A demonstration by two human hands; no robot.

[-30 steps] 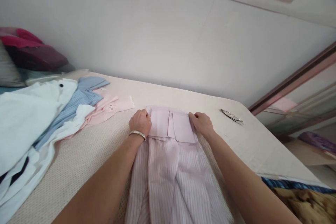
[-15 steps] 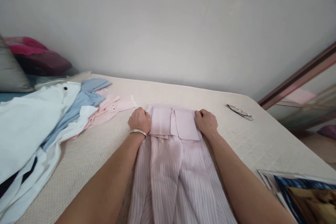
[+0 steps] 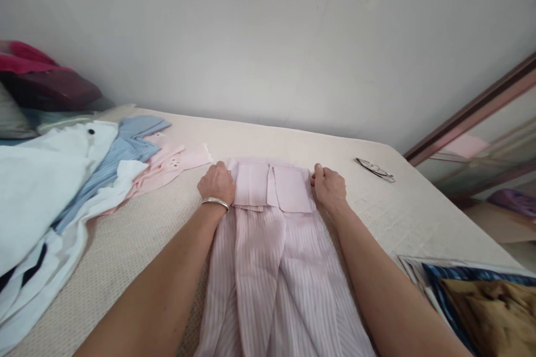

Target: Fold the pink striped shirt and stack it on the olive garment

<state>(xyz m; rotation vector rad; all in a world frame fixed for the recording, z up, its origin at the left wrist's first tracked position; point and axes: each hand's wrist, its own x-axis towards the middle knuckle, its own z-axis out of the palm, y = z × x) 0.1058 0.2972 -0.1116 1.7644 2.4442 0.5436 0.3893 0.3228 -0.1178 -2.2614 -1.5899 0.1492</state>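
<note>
A pale pink striped garment [image 3: 259,251] lies lengthwise in front of me, its far end folded over into two plain flaps side by side. My left hand [image 3: 216,183], with a silver bangle at the wrist, is closed on the left edge of that folded end. At the opposite edge, my right hand [image 3: 330,185] has its fingers curled against the cloth, thumb on top. The fingertips of both hands are partly hidden. The near end of the garment runs out of view between my forearms.
White clothes [image 3: 46,178], a blue striped garment [image 3: 109,164] and a pink one [image 3: 167,164] are heaped at left on the cream bedspread [image 3: 360,223]. Eyeglasses [image 3: 374,169] lie at right. Folded brown and blue cloth [image 3: 489,301] sits near right. A wall [image 3: 259,39] stands behind.
The view has shifted slightly, so everything sits a little higher and further left. My right thumb has lifted and that hand's grip looks looser. The garment lies much the same.
</note>
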